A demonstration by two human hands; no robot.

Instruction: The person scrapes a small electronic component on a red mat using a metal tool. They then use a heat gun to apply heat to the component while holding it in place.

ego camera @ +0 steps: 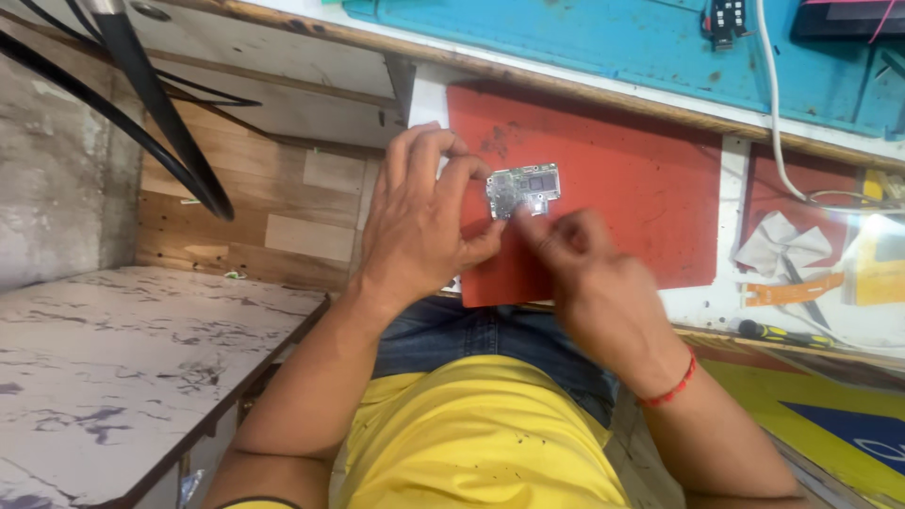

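Observation:
My left hand [419,221] holds a small grey-green circuit board [523,188] by its left edge, fingers curled around it, above a red work mat [641,179]. My right hand [589,273] is blurred and touches the board's lower edge with its fingertips. A red thread band circles my right wrist. I cannot tell whether the right fingers pinch a small part.
A blue mat [603,42] lies beyond the red one with a small black component [726,19] and a white cable [778,113]. White tissue [778,240], an orange flex strip [792,290] and a screwdriver [778,330] lie right. Black cables [151,113] hang at left above a marbled bench [123,349].

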